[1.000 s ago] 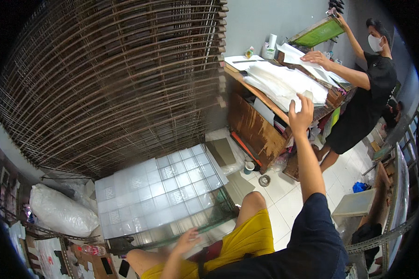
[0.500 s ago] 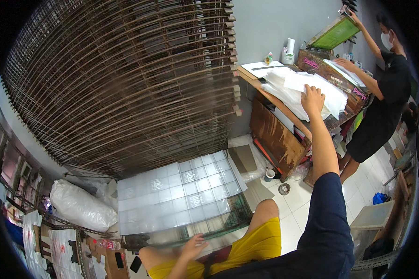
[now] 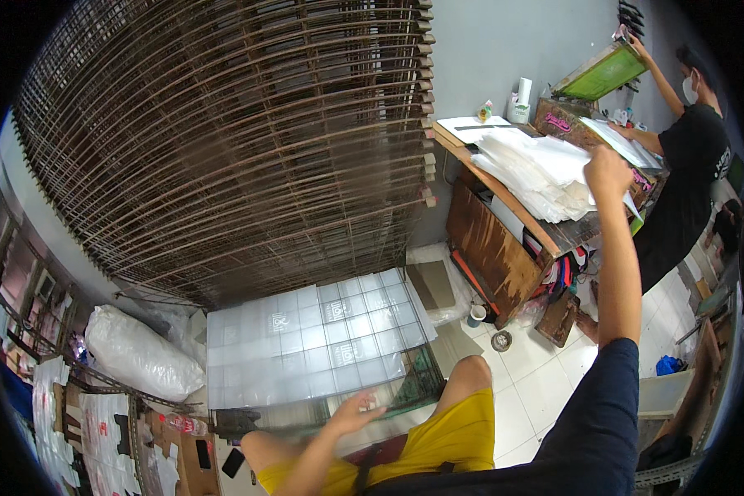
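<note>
My right hand [image 3: 608,174] is raised at the right end of a loose pile of thin white sheets [image 3: 537,169] on a wooden table. Its fingers are curled closed, and whatever they may grip is hidden behind the hand. Low in the middle, my left hand [image 3: 355,413] hangs with fingers apart and nothing in it, slightly blurred. Just beyond it, translucent printed sheets [image 3: 306,343] lie side by side on a low rack shelf [image 3: 417,384].
A tall stack of wire drying racks [image 3: 223,140] fills the left and centre. At the right, a masked co-worker [image 3: 694,149] holds up a green screen frame [image 3: 603,73]. A cup [image 3: 477,315] and a small bowl [image 3: 502,341] sit on the tiled floor. A stuffed plastic bag [image 3: 145,351] lies left.
My right hand has moved right from the top of the white pile to its end, its fingers curling closed. My left hand has risen slightly. The co-worker's lower hand has drawn back.
</note>
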The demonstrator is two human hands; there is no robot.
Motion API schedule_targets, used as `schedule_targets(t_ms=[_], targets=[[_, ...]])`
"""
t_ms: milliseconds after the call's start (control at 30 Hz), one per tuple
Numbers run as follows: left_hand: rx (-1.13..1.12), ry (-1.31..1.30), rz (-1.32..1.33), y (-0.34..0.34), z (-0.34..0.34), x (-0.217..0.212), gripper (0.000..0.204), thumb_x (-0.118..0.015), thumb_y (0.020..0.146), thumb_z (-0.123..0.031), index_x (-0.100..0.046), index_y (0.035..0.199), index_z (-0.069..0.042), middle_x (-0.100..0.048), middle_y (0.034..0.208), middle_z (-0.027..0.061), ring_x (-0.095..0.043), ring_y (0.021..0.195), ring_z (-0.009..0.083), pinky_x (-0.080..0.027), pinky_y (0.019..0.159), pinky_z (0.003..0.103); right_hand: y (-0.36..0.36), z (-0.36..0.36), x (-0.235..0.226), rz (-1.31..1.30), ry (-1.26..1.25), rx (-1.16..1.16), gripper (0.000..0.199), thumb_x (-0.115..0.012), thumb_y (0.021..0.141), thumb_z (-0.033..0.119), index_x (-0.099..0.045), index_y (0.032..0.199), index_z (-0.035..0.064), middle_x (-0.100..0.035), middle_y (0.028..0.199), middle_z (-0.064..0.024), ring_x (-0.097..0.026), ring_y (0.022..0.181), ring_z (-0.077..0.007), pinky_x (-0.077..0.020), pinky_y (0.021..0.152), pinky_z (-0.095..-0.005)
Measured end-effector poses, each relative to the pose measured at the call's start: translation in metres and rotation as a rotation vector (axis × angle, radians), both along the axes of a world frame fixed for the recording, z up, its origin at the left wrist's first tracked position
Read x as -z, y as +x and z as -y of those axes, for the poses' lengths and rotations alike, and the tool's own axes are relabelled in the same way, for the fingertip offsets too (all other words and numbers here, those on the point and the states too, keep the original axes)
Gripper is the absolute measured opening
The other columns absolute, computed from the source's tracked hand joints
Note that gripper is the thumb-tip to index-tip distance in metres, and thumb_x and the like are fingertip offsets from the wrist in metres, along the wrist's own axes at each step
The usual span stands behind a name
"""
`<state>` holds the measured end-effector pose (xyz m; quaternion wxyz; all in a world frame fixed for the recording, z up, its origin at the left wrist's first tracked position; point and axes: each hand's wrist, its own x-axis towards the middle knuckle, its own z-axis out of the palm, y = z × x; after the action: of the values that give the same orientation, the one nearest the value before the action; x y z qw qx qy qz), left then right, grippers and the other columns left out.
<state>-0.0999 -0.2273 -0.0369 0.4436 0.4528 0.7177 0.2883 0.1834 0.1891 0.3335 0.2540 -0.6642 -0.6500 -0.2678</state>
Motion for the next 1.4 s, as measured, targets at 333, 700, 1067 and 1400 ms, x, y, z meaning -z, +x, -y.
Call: schedule_targets(t_ms=[333, 700, 1067, 1400], targets=[[0.096, 0.095, 0.736, 0.051, -0.104, -0.101, 0.067, -0.045, 0.086, -0.055, -0.030, 0.136, -0.011, -0.050, 0.116, 0.0139, -0.051, 0.101, 0.0218, -0.044, 0.089, 0.038, 0.037, 0.099, -0.067, -0.700, 0.270, -0.923, 0.026, -0.047, 0.089, 0.013, -0.062, 0.110, 0.0062, -0.059, 0.061, -0.0039, -0.057, 0.058, -0.0094, -0.0461, 0.059, -0.0229], [-0.040, 0.085, 1.781, 0.051, -0.106, -0.130, 0.127, -0.030, 0.052, -0.093, 0.000, 0.143, -0.009, -0.033, 0.136, 0.0208, -0.044, 0.116, 0.0391, -0.038, 0.093, 0.052, -0.010, 0.231, -0.020, -0.447, -0.044, -1.262, 0.023, -0.047, 0.088, 0.009, -0.057, 0.103, -0.0059, -0.060, 0.092, -0.0113, -0.054, 0.082, -0.0136, -0.0415, 0.073, -0.0244], [-0.665, 0.400, 1.758, -0.040, -0.019, -0.039, 0.078, -0.054, 0.072, -0.061, -0.045, 0.121, 0.000, -0.056, 0.109, 0.0171, -0.056, 0.101, 0.0282, -0.046, 0.086, 0.038, -0.074, 0.258, 0.045, -0.494, -0.822, -1.617, 0.029, -0.048, 0.083, 0.020, -0.056, 0.091, -0.0073, -0.058, 0.089, -0.0150, -0.054, 0.082, -0.0201, -0.0393, 0.081, -0.0294], [-1.385, 0.431, 1.155, -0.219, 0.058, 0.051, 0.014, -0.060, 0.076, -0.006, -0.058, 0.090, -0.002, -0.059, 0.086, 0.0098, -0.058, 0.074, 0.0192, -0.051, 0.062, 0.029, -0.251, 0.225, 0.232, -1.199, -1.454, -1.162, 0.015, -0.049, 0.073, 0.004, -0.057, 0.084, -0.0003, -0.056, 0.082, -0.0069, -0.051, 0.081, -0.0160, -0.0383, 0.077, -0.0265]])
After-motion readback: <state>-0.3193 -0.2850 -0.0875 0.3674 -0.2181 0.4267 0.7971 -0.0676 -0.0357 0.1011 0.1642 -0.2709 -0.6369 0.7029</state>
